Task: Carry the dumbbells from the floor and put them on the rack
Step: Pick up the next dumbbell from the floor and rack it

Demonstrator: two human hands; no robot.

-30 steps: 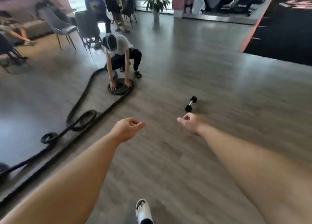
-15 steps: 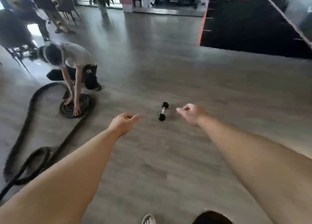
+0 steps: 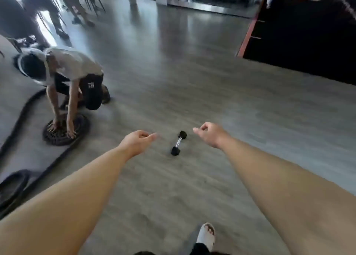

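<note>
A small dumbbell [image 3: 179, 143] with black hex ends and a chrome handle lies on the grey wood floor, between my two outstretched hands. My left hand [image 3: 137, 141] hovers to its left with fingers loosely curled and holds nothing. To the dumbbell's right, my right hand [image 3: 209, 132] is also empty, fingers loosely curled. Neither hand touches the dumbbell. No rack is in view.
A crouching person [image 3: 71, 77] presses on a coiled black battle rope [image 3: 66, 130] at the left; the rope trails along the left floor. Chairs and standing people fill the far left. A dark raised area [image 3: 300, 43] lies at the right. My sandalled foot [image 3: 207, 234] steps forward.
I have walked closer: the dumbbell has shifted from beyond my right hand to between both hands. Both hands stay empty and loosely curled.
</note>
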